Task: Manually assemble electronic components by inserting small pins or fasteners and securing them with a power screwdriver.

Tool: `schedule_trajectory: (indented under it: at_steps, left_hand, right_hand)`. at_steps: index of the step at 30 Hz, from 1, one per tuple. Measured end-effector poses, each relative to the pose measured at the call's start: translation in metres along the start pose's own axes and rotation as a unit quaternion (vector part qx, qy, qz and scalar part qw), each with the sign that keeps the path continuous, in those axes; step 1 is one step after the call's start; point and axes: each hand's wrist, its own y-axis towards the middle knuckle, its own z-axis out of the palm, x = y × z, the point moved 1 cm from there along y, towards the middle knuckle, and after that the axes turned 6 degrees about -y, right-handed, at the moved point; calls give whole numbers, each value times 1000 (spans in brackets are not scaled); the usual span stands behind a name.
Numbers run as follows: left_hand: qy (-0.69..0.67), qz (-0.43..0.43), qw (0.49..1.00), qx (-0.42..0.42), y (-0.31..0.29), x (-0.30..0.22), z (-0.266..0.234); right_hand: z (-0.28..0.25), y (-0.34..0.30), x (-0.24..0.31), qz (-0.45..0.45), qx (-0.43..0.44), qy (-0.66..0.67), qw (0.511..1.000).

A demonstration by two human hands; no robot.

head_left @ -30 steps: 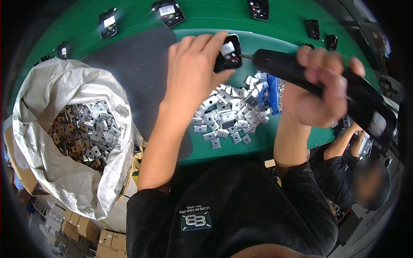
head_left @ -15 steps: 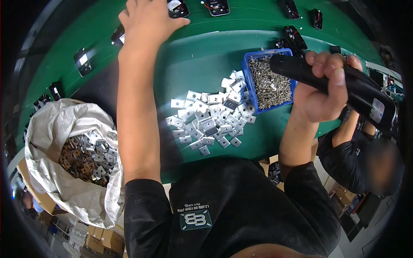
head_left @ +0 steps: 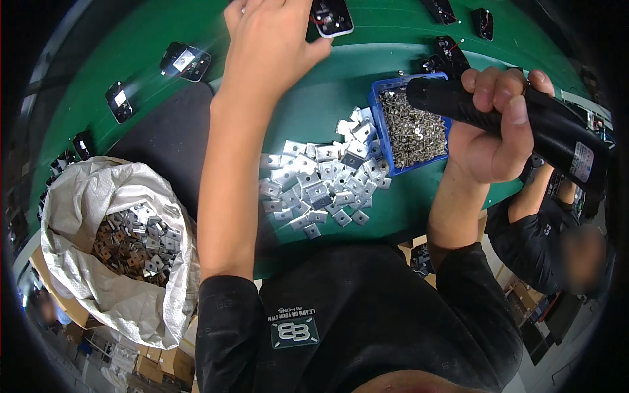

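Note:
My left hand (head_left: 272,42) reaches over the green surface at the top, thumb stretched out and apart from the fingers. The fingertips are partly cut off by the upper edge. Beside the thumb lies a black plastic housing (head_left: 333,18) with red wire. My right hand (head_left: 498,124) is wrapped round a black electric screwdriver (head_left: 557,128), its narrower end above a blue tray (head_left: 392,164) full of small screws (head_left: 414,131). Left of the tray spreads a heap of silver metal clip plates (head_left: 321,183), each with a hole.
At lower left stands a white woven sack (head_left: 72,242) holding more metal clips (head_left: 147,242). Other black housings, one with a silver plate (head_left: 185,62), lie along the far green strip. Another person (head_left: 544,229) sits at the right.
My left hand has shifted right, uncovering the housing with a silver plate on its left. My right hand keeps its grip on the electric screwdriver, nearly still.

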Motion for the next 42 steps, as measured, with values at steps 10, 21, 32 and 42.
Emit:
schedule_trajectory:
  at_steps: [10,21,32,42]
  left_hand:
    - [-47,-55,996,50,-77,-8,-3]
    - [-152,-144,965,156,-128,-19,-34]
    - [-205,-272,938,67,-99,-28,-35]
    - [-78,-87,992,-51,-47,-3,12]
  right_hand:
    - [-6,-4,13,5,18,14,1000]
    - [-17,-6,23,5,35,54,998]
    - [-19,-6,29,9,47,75,996]
    - [-22,-5,26,10,64,51,997]
